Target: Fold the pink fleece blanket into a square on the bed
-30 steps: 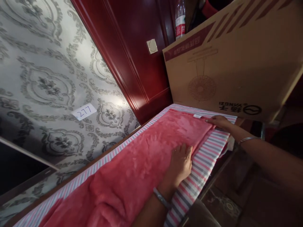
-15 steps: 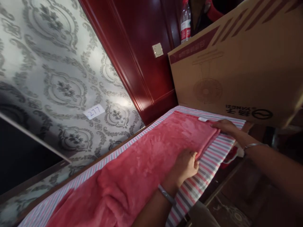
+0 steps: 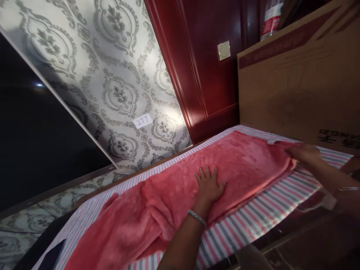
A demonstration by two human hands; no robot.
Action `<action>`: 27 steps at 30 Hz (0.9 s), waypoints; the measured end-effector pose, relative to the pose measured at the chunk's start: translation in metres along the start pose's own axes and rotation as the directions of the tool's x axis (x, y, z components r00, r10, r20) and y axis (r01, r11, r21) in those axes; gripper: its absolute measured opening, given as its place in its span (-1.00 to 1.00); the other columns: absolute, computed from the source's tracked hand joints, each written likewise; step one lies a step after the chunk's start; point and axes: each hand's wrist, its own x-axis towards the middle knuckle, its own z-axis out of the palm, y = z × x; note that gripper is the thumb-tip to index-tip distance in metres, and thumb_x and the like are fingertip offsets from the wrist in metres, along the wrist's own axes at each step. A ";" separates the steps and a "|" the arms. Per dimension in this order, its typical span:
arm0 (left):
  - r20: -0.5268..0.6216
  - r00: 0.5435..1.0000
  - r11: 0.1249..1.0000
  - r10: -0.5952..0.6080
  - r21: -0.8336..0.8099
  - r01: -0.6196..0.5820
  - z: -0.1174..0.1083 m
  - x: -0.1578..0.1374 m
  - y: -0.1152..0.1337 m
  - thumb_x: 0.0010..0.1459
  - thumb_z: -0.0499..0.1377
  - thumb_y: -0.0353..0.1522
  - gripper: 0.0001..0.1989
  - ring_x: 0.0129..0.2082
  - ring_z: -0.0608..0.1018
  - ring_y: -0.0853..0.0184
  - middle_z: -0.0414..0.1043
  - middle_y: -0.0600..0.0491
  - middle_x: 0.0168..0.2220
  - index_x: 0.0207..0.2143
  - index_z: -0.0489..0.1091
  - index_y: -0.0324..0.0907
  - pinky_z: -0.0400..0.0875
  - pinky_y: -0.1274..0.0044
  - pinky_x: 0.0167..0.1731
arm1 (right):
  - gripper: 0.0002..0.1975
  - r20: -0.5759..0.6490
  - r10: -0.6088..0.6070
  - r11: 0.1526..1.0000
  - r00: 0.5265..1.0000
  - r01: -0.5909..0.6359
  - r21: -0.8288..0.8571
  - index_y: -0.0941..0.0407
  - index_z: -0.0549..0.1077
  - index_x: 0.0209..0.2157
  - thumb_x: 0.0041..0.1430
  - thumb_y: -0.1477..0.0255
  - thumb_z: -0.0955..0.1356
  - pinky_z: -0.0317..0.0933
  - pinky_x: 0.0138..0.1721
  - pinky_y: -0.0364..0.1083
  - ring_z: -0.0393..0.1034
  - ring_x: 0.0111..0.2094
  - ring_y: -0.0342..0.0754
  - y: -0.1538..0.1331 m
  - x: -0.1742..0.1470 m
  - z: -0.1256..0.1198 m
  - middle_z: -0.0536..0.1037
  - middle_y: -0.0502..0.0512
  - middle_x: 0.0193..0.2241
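Blanket (image 3: 174, 187), pink and fluffy, lay along the striped ironing board (image 3: 253, 221), bunched toward its near-left end | left hand (image 3: 208, 184) pressed flat on it mid-board, fingers spread | right hand (image 3: 305, 153) pinched its far-right corner | cardboard box (image 3: 295, 78) stood just behind.

The pink fleece blanket (image 3: 174, 187) lies lengthwise, smooth beneath the left fingers (image 3: 206, 174), rumpled behind them, its far corner under the right fingers (image 3: 295, 152).
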 end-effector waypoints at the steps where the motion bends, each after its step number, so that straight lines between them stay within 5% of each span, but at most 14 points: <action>1: 0.006 0.999 0.988 -0.037 -0.149 0.038 -0.003 0.004 -0.001 0.07 0.27 -0.06 -0.30 0.45 -0.16 -0.21 0.00 -0.10 0.44 0.25 0.32 -0.02 -0.44 -0.10 0.31 | -0.70 0.001 -0.025 1.000 1.000 0.025 0.002 0.16 0.57 -0.16 0.20 0.42 0.25 0.24 -0.45 -0.05 0.48 -0.42 0.08 -0.016 -0.003 -0.003 0.58 0.29 -0.44; 2: 0.014 0.996 0.934 -0.091 -0.344 0.091 -0.007 0.010 -0.002 0.00 0.34 -0.10 -0.34 0.45 -0.14 -0.16 0.09 -0.08 0.41 0.16 0.39 -0.02 -0.45 -0.05 0.33 | -0.68 0.003 -0.060 0.998 0.998 0.060 0.009 0.20 0.56 -0.10 0.20 0.42 0.26 0.25 -0.42 -0.06 0.50 -0.36 0.10 -0.034 -0.007 -0.006 0.60 0.31 -0.37; 4: 0.052 0.977 0.686 -0.206 -0.705 0.182 -0.018 0.021 -0.010 -0.07 0.39 -0.19 -0.49 0.43 0.02 -0.07 0.28 -0.09 0.31 -0.02 0.48 -0.07 -0.31 0.09 0.38 | -0.61 -0.004 -0.193 0.981 0.981 0.193 0.022 0.23 0.51 0.01 0.19 0.42 0.28 0.27 -0.31 -0.06 0.50 -0.19 0.13 -0.073 -0.023 -0.009 0.60 0.35 -0.18; 7: 0.119 0.945 0.370 -0.305 -0.899 0.233 -0.037 0.032 -0.032 0.06 0.28 -0.14 -0.62 0.25 0.38 0.02 0.45 -0.19 0.14 -0.12 0.46 -0.15 0.11 0.19 0.31 | -0.60 0.035 -0.454 0.891 0.891 0.451 0.055 0.13 0.49 0.05 0.18 0.42 0.29 0.26 -0.18 -0.06 0.48 -0.10 0.12 -0.127 -0.067 -0.001 0.60 0.25 -0.09; 10: 0.187 0.915 0.198 -0.358 -0.942 0.270 -0.054 0.030 -0.059 0.14 0.17 -0.01 -0.48 0.00 0.58 0.04 0.50 -0.24 -0.04 -0.05 0.38 -0.22 0.41 0.15 0.09 | -0.73 0.099 -0.678 0.735 0.729 0.666 0.125 0.00 0.54 -0.09 0.21 0.37 0.29 0.28 -0.12 -0.08 0.49 -0.10 0.06 -0.149 -0.133 0.021 0.63 0.07 -0.11; 12: 0.217 0.903 0.089 -0.371 -0.959 0.268 -0.061 0.025 -0.073 0.12 0.15 0.06 -0.40 -0.10 0.61 0.04 0.51 -0.23 -0.13 -0.04 0.36 -0.25 0.49 0.14 -0.02 | -0.70 0.091 -0.858 0.514 0.506 0.837 0.189 -0.04 0.56 -0.13 0.25 0.40 0.23 0.33 -0.11 0.01 0.50 -0.11 0.10 -0.143 -0.178 0.041 0.64 0.05 -0.15; 15: 0.191 0.915 -0.030 -0.355 -0.981 0.193 -0.062 0.019 -0.081 0.13 0.13 0.08 -0.42 -0.06 0.60 0.04 0.54 -0.21 -0.13 -0.08 0.39 -0.24 0.51 0.19 -0.03 | -0.45 0.074 -0.926 0.377 0.370 0.903 0.204 -0.29 0.51 -0.02 0.12 0.56 0.20 0.39 -0.09 0.05 0.52 -0.11 0.05 -0.113 -0.228 0.072 0.64 -0.13 -0.13; 20: 0.069 0.926 -0.121 -0.372 -0.992 0.025 -0.047 0.021 -0.081 0.02 0.33 -0.21 -0.67 -0.05 0.61 0.08 0.60 -0.18 -0.18 -0.24 0.48 -0.25 0.46 0.30 0.06 | -0.30 0.036 -0.944 0.328 0.328 0.920 0.216 -0.05 0.38 0.23 0.02 0.61 0.24 0.40 0.01 0.13 0.48 0.02 0.11 -0.062 -0.251 0.107 0.58 0.12 0.01; 24: 0.051 0.885 -0.039 -0.463 -0.999 0.037 -0.040 0.035 -0.083 -0.17 0.36 -0.45 -0.77 -0.26 0.62 0.18 0.56 -0.02 -0.43 -0.38 0.44 -0.24 0.49 0.34 -0.03 | -0.36 -0.052 -0.929 0.355 0.365 0.924 0.144 0.07 0.38 0.21 0.06 0.60 0.23 0.37 0.04 0.16 0.47 0.01 0.12 -0.054 -0.251 0.113 0.56 0.18 0.03; 27: -0.013 0.862 0.049 -0.507 -0.999 0.014 -0.050 0.049 -0.086 -0.20 0.31 -0.52 -0.78 -0.37 0.58 0.28 0.49 0.11 -0.52 -0.43 0.41 -0.20 0.49 0.41 -0.14 | -0.39 -0.090 -0.932 0.344 0.351 0.935 0.082 0.08 0.42 0.16 0.06 0.64 0.22 0.34 0.01 0.12 0.45 -0.05 0.09 -0.068 -0.255 0.103 0.58 0.17 -0.03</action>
